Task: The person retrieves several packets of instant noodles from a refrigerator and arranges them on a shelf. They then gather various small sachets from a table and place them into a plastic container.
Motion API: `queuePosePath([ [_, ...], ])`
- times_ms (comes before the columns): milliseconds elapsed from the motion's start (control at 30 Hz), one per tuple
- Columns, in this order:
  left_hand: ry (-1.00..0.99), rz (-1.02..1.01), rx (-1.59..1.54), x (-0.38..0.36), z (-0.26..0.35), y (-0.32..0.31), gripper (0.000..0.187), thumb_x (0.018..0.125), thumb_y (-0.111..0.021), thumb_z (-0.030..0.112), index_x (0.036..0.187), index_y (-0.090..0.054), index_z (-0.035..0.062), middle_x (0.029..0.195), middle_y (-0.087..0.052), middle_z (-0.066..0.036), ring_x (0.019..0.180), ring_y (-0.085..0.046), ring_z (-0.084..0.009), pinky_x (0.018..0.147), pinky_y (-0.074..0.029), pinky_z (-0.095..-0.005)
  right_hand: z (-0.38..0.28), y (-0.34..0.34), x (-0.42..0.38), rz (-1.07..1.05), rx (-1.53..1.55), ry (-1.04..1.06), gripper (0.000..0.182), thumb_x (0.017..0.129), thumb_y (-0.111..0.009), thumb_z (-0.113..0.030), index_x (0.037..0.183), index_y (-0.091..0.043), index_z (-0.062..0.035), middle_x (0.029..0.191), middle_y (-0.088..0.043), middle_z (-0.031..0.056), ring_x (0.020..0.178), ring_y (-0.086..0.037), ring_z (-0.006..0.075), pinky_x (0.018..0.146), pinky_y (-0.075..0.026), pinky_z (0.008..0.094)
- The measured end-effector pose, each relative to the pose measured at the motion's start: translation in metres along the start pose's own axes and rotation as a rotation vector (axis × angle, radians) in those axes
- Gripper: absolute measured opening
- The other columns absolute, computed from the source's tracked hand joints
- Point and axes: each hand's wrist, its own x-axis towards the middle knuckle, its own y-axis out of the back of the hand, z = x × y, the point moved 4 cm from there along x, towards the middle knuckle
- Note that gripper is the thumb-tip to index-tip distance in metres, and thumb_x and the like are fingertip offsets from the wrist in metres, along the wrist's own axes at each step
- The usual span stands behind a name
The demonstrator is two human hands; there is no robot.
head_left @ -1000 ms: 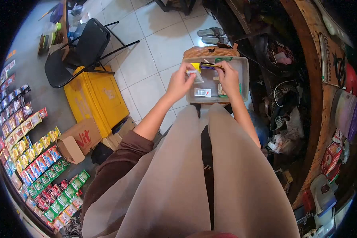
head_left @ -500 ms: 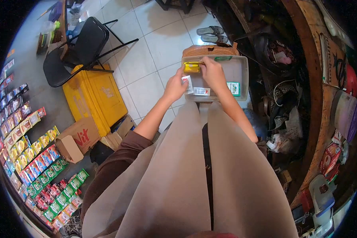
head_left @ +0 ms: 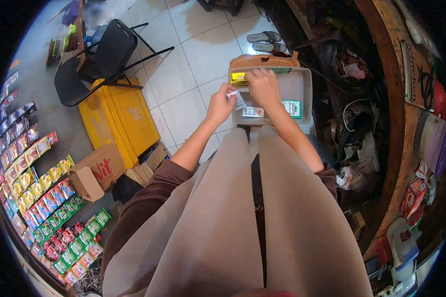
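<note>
A shallow translucent plastic box (head_left: 307,91) stands just beyond my knees. My left hand (head_left: 220,105) is closed, pinching a small white sachet (head_left: 239,101) at the box's left side. My right hand (head_left: 264,88) reaches over the box, its fingers curled at the right end of a yellow packet (head_left: 238,77) in the far left corner. The fingertips are partly hidden. Inside the box, a white sachet (head_left: 253,112) lies near the front edge, and a green-and-white sachet (head_left: 293,108) lies to its right. Another green packet (head_left: 282,71) shows along the far wall.
Hanging sachet strips (head_left: 59,218) fill the left side. A yellow crate (head_left: 121,123) stands beside a black folding chair (head_left: 114,49) and a cardboard box (head_left: 101,171). Slippers (head_left: 265,37) lie on the tiled floor. Cluttered wooden shelving (head_left: 389,123) runs along the right.
The yellow packet has moved slightly away from me toward the box's far left corner. My left hand has come off it, still with the white sachet, which has tilted.
</note>
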Motion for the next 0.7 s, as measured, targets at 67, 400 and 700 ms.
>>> queuePosePath([
  [67, -0.005, 0.046, -0.029, -0.009, 0.000, -0.005, 0.025, 0.075, -0.057, 0.006, 0.097, -0.046, 0.0023, 0.084, -0.061, -0.012, 0.067, -0.060, -0.0212, 0.060, -0.048, -0.0308, 0.000, -0.002, 0.001, 0.023, -0.039, 0.013, 0.009, 0.064, -0.054, -0.009, 0.070, -0.060, -0.0083, 0.069, -0.058, 0.0063, 0.073, -0.055, 0.0208, 0.067, -0.039, 0.0332],
  [400, 0.142, -0.072, 0.037, -0.007, -0.033, -0.063, 0.021, 0.070, -0.053, -0.002, 0.088, -0.044, 0.0009, 0.083, -0.056, -0.019, 0.078, -0.055, -0.0367, 0.069, -0.044, -0.0408, -0.002, -0.023, 0.010, -0.103, -0.180, 0.088, 0.011, 0.068, -0.053, -0.014, 0.073, -0.063, -0.0116, 0.074, -0.059, 0.0040, 0.080, -0.053, 0.0177, 0.071, -0.036, 0.0314],
  [700, 0.043, -0.282, 0.635, -0.005, -0.026, -0.097, 0.025, 0.073, -0.050, 0.004, 0.097, -0.049, 0.0014, 0.090, -0.053, -0.018, 0.085, -0.054, -0.0329, 0.072, -0.047, -0.0387, 0.000, -0.030, 0.018, -0.089, -0.210, 0.126, 0.011, 0.069, -0.052, -0.012, 0.071, -0.063, -0.0122, 0.071, -0.058, 0.0040, 0.075, -0.055, 0.0177, 0.072, -0.036, 0.0311],
])
